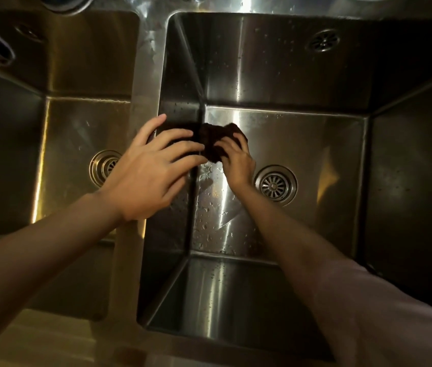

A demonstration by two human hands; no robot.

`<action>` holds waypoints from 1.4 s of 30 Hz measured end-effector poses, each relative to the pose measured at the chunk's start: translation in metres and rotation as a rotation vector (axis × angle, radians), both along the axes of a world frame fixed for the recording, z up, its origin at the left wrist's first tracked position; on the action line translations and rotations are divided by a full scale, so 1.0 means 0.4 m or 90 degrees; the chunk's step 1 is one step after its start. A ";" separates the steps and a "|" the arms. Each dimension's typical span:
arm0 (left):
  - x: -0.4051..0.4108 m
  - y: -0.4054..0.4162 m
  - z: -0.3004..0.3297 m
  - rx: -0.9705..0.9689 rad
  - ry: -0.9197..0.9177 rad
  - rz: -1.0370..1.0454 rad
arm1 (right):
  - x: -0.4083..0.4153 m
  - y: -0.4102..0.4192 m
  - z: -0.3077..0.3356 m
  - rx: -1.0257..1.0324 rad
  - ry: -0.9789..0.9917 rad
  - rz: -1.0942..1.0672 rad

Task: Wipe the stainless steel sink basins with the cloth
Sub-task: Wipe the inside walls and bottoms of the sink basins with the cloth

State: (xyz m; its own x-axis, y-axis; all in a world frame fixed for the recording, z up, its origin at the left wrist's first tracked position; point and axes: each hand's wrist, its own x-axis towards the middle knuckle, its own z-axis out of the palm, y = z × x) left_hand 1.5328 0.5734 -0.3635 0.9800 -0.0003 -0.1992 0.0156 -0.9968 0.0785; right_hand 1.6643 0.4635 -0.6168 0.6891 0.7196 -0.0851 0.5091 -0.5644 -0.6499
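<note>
Head view: right hand (236,160) is down in the right basin (289,144), fingers curled into a dark bunched cloth (216,144), pressing it on the floor near the left wall, just left of the drain (275,185). Left hand (151,168) hangs over the divider (143,102) between the basins, fingers spread and straight, tips reaching toward the cloth; holds nothing, and whether it touches the cloth I can't tell.

Droplets cover the floor strip in front of the cloth and the back wall, so I judge the wipe far from finished. Left basin (77,128) looks untouched by the cloth now.

To do it well: flatten the cloth rather than leave it balled, for more contact. Work overlapping strokes along the floor, pull water toward the drain, run the edge into the wall seams. Brace the left hand on the divider, out of the stroke path.
</note>
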 end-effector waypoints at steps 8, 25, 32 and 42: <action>-0.001 0.002 0.001 0.003 0.004 0.002 | 0.060 0.123 0.026 0.016 0.089 -0.104; 0.000 -0.001 -0.003 -0.005 -0.007 0.015 | 0.088 0.003 0.022 -0.005 0.019 0.072; -0.004 0.000 -0.008 0.004 -0.014 0.012 | 0.134 0.025 0.028 0.006 0.025 0.016; 0.000 -0.002 -0.002 0.003 -0.004 0.011 | 0.093 -0.094 0.013 0.009 0.023 0.056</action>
